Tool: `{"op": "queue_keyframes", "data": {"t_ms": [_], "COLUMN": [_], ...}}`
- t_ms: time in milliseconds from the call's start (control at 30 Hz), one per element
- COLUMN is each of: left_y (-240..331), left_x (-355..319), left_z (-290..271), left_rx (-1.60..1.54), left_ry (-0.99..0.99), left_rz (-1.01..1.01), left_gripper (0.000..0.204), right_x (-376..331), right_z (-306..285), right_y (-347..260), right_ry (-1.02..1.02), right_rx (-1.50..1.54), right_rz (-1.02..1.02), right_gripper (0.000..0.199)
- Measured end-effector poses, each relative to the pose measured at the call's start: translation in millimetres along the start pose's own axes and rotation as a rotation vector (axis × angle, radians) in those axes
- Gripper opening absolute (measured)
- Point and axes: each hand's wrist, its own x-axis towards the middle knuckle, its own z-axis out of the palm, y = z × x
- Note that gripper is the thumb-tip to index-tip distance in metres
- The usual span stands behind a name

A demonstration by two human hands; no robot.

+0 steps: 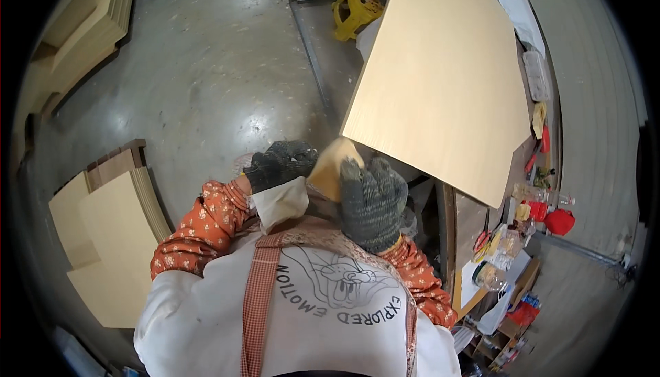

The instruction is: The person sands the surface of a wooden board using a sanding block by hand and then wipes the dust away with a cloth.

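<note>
My left hand (283, 164), in a dark knit glove, is curled closed in front of my chest. A crumpled white cloth (282, 205) hangs from it. My right hand (375, 205), in a grey knit glove, has its fingers raised and pressed against a tan bent sheet (330, 170). The sheet is slightly blurred, and I cannot tell whether it is sandpaper or cloth. It lies between both hands, beside the near left corner of a large pale wood-grain panel (440, 88). The panel rests on the workbench, apart from my right hand.
A yellow plastic stool (357, 11) stands on the floor beyond the panel. Stacked pale boards (117, 225) lie at left, with more boards (89, 26) at far left. Red-handled scissors (481, 241), a clear plastic jar (489, 277) and a red object (559, 222) clutter the bench at right.
</note>
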Motion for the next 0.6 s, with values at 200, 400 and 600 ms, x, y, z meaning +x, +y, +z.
{"op": "queue_keyframes", "data": {"t_ms": [200, 400, 600], "left_y": [-27.0, 4.6, 3.2], "left_x": [-18.8, -24.0, -23.0], "left_z": [15.8, 0.6, -7.5], "left_rx": [-0.122, 0.012, -0.135], "left_ry": [0.148, 0.115, 0.203], "left_rz": [0.062, -0.071, -0.321], "left_gripper": [0.022, 0.029, 0.026], "right_x": [7.8, -10.2, 10.7], "right_z": [-6.7, 18.1, -2.2], "right_y": [5.0, -1.3, 4.0], "right_ry": [-0.076, -0.082, -0.11], "right_rx": [0.051, -0.047, 0.159], "right_rz": [0.016, -0.078, 0.047], "right_gripper": [0.063, 0.065, 0.066]}}
